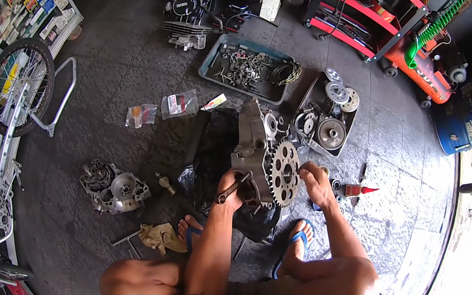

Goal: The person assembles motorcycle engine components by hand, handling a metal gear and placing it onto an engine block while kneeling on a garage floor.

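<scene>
A grey metal engine crankcase [248,159] stands upright in front of me, between my feet. My left hand [230,191] grips its left side, the fingers partly hidden behind a connecting rod [234,189] that sticks out of the case. A large toothed gear with round holes [284,174] is on the case's right face. Just right of that gear, my right hand [316,183] is closed with curled fingers; whatever they hold, if anything, is hidden. Black plastic sheeting [207,152] lies under and beside the case.
Another opened crankcase half [118,188] lies to the left. Beyond are small plastic bags [179,103], a blue-grey parts tray [219,82] and a tray of gears [340,142]. A red-tipped bottle [359,190] lies at right. A red tool cart [371,8] stands far right.
</scene>
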Available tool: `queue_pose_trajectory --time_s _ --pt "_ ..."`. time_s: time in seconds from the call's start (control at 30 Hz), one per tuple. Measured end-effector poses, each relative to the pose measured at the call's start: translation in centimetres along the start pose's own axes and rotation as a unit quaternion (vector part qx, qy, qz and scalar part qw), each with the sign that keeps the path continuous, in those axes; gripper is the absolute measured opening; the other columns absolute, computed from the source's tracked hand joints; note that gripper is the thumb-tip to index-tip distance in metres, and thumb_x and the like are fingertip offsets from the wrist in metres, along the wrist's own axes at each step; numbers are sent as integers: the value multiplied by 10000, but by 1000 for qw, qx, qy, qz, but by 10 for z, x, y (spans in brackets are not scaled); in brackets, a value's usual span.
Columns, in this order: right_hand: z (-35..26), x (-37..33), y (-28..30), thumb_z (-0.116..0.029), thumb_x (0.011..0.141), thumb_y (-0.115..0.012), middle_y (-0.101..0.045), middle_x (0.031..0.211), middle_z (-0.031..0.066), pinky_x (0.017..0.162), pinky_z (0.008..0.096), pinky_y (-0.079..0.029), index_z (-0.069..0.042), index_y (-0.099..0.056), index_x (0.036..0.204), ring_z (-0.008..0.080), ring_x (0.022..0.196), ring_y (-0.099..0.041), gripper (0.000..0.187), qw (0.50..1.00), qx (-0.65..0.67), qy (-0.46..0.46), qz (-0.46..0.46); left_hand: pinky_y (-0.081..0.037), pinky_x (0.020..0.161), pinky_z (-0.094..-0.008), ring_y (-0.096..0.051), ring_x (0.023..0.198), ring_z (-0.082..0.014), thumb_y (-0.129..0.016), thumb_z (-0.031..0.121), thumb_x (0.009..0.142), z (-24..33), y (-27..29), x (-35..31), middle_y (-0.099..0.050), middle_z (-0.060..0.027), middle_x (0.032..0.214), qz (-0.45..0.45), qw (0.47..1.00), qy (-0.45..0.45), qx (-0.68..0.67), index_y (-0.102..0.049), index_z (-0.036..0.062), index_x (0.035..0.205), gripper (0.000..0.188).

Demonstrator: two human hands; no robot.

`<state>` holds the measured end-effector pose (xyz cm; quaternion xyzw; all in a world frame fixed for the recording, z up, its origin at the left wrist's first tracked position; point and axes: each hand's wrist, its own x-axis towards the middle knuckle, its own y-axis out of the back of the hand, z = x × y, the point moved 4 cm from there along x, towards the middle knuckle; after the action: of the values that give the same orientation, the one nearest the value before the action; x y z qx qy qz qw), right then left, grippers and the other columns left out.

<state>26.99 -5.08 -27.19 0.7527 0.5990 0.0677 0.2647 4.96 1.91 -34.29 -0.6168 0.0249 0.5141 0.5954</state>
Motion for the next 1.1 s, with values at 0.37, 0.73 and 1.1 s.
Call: queue_pose_trajectory --time_s 0.37,0.73,1.1 --pt "-25 -12 -3 -229 846 -661 -653 888 128 753 349 -492 20 -625 1027 213 818 -617 310 998 -5 1 -63 -576 799 -401 -686 882 -235 -455 268 965 -11 52 38 -689 -97 982 -99 994 35 6 -641 36 1025 303" --pt "7 -16 4 -227 790 -729 -581 1061 197 817 424 -503 39 -588 1146 338 943 -612 466 996 -38 33 75 -569 701 -402 -670 715 -231 -481 266 927 -3 13 9 -659 -65 761 -5 1000 25 14 -635 82 816 264" --pt "-15 -22 -8 -406 953 -578 -632 1008 253 785 489 -519 22 -590 1080 431 883 -654 447 997 -55 55 -18 -484 1022 -489 -617 1161 -324 -458 428 921 -15 36 33 -633 -148 1281 -46 998 29 30 -562 29 1324 576"
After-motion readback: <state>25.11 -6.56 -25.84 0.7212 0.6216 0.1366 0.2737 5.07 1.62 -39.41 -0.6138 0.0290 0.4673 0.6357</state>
